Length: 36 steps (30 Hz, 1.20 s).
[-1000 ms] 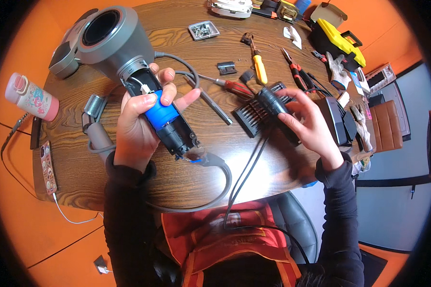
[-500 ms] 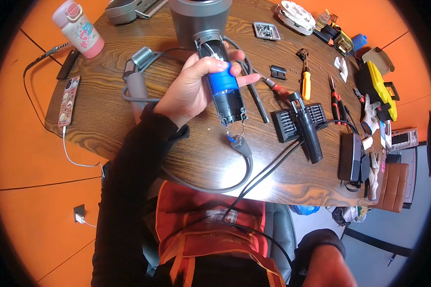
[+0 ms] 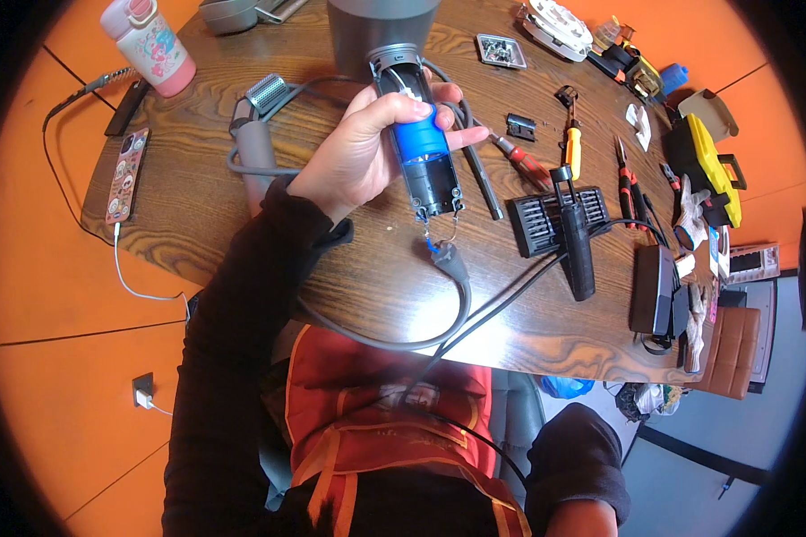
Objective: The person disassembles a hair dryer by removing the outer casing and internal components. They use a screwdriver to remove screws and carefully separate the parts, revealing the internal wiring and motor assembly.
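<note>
My left hand [image 3: 367, 148] is closed around the opened handle of a grey hair dryer [image 3: 381, 36], with the thumb on a blue sleeve [image 3: 419, 134] inside and one finger stretched out to the right. Black inner casing [image 3: 432, 183] shows below the sleeve. Thin bare wires run from its lower end to a thick grey power cord [image 3: 452, 264], which loops along the table edge. Of my right arm, only the dark rolled sleeve [image 3: 578, 452] and some bare skin appear at the lower edge; the hand itself is out of the picture.
Left of the dryer lies a grey tubular part [image 3: 255, 148] with a perforated metal cylinder. To the right are a screwdriver bit case [image 3: 533, 224], a black corded tool [image 3: 578, 251], a yellow-handled tool [image 3: 573, 152], red pliers [image 3: 630, 188] and a small parts tray [image 3: 500, 51].
The whole view has shifted slightly, moving the table items up a little. My left hand keeps the same grip on the dryer handle. The right sleeve has come further into view.
</note>
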Tool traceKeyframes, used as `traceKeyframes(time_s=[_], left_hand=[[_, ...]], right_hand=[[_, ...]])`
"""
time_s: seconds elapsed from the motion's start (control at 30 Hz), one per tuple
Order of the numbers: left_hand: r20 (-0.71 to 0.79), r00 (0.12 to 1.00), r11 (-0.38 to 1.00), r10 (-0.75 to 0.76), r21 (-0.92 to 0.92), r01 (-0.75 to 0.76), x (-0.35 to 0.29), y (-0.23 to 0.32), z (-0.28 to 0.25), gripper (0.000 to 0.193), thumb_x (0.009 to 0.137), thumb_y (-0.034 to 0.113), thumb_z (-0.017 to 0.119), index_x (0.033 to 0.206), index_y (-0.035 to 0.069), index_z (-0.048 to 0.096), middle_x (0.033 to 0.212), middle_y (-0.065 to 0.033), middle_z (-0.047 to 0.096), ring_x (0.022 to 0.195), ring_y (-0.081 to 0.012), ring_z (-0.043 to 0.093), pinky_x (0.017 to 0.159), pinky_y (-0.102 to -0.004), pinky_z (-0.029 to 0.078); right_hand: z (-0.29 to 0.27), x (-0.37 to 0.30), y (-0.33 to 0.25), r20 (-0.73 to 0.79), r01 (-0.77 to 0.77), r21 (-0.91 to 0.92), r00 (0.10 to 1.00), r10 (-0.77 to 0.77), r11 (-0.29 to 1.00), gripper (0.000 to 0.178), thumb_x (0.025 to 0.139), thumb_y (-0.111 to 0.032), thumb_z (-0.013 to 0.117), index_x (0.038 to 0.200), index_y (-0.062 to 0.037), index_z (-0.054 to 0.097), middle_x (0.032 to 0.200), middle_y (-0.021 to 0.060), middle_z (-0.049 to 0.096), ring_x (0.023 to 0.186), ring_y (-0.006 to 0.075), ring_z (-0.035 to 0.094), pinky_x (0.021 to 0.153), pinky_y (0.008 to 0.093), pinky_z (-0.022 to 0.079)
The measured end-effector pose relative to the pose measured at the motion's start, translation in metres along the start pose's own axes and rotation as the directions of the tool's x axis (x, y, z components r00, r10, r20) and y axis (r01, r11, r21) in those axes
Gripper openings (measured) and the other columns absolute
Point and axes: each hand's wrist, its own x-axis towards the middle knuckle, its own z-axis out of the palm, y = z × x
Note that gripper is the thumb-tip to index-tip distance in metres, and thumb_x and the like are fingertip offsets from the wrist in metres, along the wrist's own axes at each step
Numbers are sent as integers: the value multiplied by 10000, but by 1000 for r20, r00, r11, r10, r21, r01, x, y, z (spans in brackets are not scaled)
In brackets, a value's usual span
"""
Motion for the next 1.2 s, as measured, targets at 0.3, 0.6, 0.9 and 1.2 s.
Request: traceKeyframes(time_s=[0.3,0.6,0.9,1.2], left_hand=[[8,1000,999,-29,-19,29,0,-2,-2,391,769,55,535,1120,36,363,1022,-105,458,839,-146,536,1012,-538,310],[-1,999,999,-40,16,40,-1,-3,2,388,753,6,525,1102,26,357,1013,-111,459,870,-166,537,1014,-582,270],[-16,998,998,-55,17,55,-2,-1,5,386,750,-1,525,1096,19,356,1048,-139,467,994,-226,519,996,-567,320],[-25,998,998,-58,22,59,-1,-1,5,378,758,7,513,1103,32,360,1069,-144,463,1050,-239,498,1000,-565,316]], right_hand=[[5,-5,3,13,-46,12,999,46,999,398,870,-189,467,1234,-62,370,1278,93,458,1193,229,408,976,409,341],[7,-8,6,9,-71,35,997,70,997,425,862,-164,458,1255,-64,329,1279,100,455,1191,230,414,975,402,349],[8,-9,5,13,-85,49,996,84,995,456,855,-140,449,1275,-67,288,1281,108,451,1190,231,419,974,396,356],[7,-8,4,36,-116,65,993,114,991,490,847,-115,440,1296,-69,247,1282,116,448,1188,232,424,972,389,364]])
